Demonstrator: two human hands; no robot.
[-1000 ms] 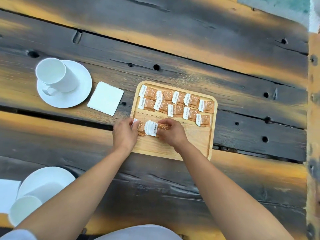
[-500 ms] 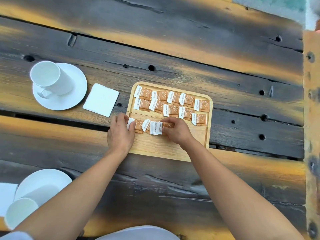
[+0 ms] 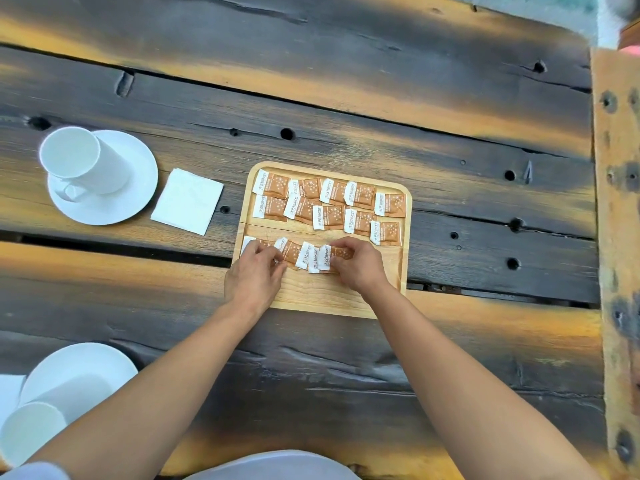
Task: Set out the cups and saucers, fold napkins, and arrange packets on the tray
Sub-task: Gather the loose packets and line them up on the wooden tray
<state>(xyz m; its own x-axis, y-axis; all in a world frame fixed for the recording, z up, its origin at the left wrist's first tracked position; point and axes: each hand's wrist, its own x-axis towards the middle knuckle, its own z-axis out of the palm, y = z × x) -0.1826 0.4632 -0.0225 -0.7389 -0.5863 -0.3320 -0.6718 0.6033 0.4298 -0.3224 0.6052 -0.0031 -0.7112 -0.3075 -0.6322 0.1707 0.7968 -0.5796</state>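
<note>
The wooden table (image 3: 346,98) was made of big old planks. The wood was dark, almost black, with bright orange-yellow streaks along it. Little round holes (image 3: 286,134) dotted the planks, and there was a long notch (image 3: 124,83) near the far left. A dark gap (image 3: 104,244) ran between two planks from left to right. Down the right side lay a lighter orange board (image 3: 616,237) that ran the other way and had dark knots in it. Past the far right corner, a bit of pale blue-green ground (image 3: 554,5) showed, too blurry to tell more. The light was soft and even.
</note>
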